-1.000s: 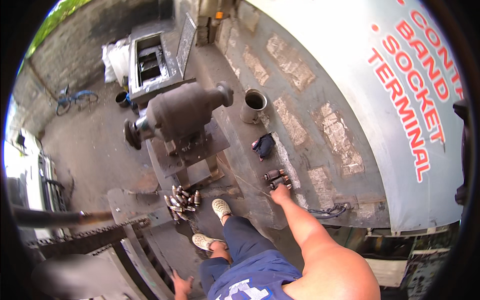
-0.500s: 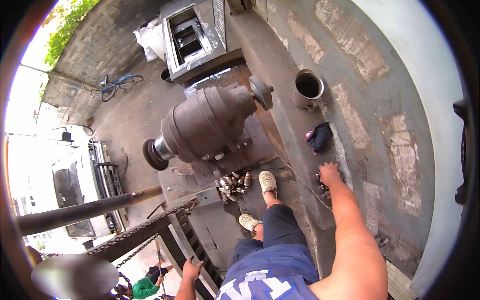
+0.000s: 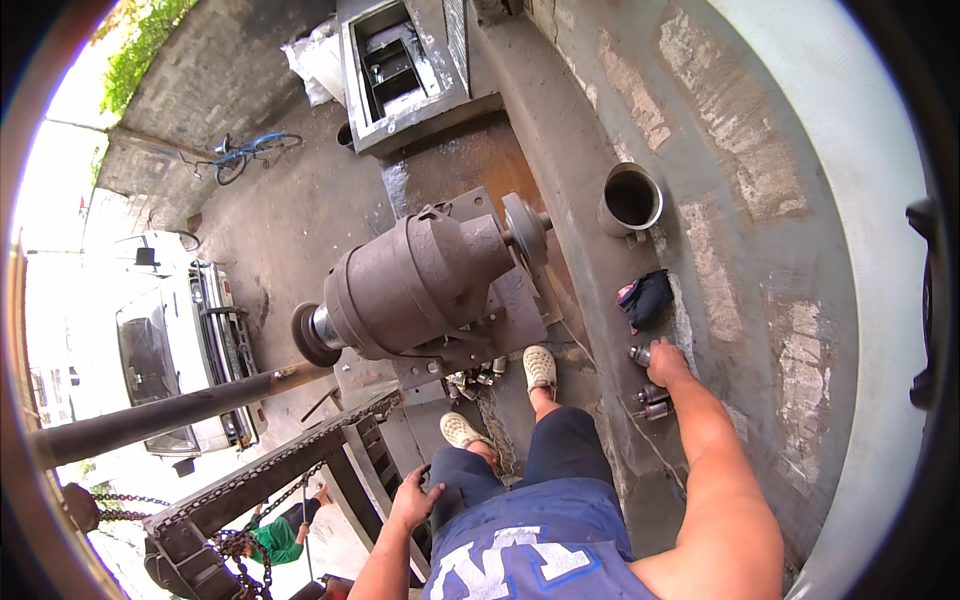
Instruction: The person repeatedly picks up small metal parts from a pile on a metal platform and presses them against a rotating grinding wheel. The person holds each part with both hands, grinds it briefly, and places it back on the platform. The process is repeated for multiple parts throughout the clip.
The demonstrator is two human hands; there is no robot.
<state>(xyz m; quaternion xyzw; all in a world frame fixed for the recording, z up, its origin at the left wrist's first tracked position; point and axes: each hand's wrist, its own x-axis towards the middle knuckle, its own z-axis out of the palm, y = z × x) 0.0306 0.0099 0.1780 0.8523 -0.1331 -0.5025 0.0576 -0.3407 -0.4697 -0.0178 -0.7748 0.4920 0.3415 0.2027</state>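
Note:
My right hand grips a metal cylindrical part on the right-hand ledge; more dark metal cylinders lie just below it. A dark cloth bundle sits above that hand. My left hand is beside my left thigh, fingers apart, with no held object visible. Between my feet and the grinding machine, which has a wheel at each end, lies a pile of shiny metal parts, partly hidden by the machine's base plate. A metal pot stands farther up the ledge.
A pipe and chained metal frame edge the left side, with a person in green below. A white vehicle and blue bicycle stand beyond. A metal box is behind the machine; a wall runs along the right.
The view has tilted and shifted, bringing the vehicle into sight. My right hand has closed on one of the cylinders and separated it from the others. My left hand has moved up beside my thigh.

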